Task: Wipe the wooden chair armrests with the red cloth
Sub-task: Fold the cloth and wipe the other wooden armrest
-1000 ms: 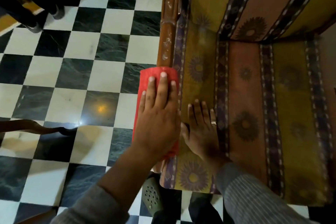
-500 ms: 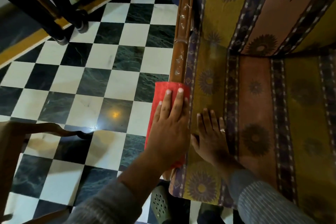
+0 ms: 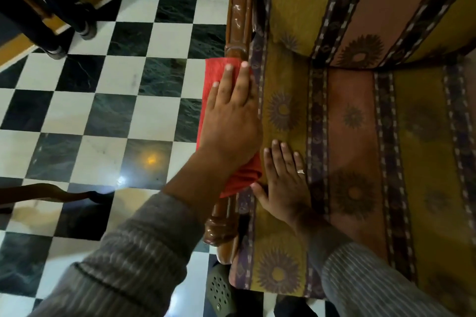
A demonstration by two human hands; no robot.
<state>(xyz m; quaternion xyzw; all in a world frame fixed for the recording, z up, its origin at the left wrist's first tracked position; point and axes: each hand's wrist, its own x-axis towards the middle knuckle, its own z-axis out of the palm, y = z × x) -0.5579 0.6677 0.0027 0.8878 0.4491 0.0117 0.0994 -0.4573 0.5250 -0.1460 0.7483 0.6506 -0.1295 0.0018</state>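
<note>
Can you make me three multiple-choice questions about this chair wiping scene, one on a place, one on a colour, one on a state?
1. Where does the right hand rest?
A. on the seat cushion
B. on the floor
C. on the backrest

2. What colour is the cloth?
A. blue
B. red
C. white

3. How is the left hand on the cloth?
A. pinching a corner
B. lifted clear of it
C. pressed flat on it, over the wooden armrest

Answers: 1 A, its palm lies flat on the patterned cushion beside the armrest. 2 B, red fabric shows around the fingers. 3 C, its fingers are spread along the cloth draped over the rail.
</note>
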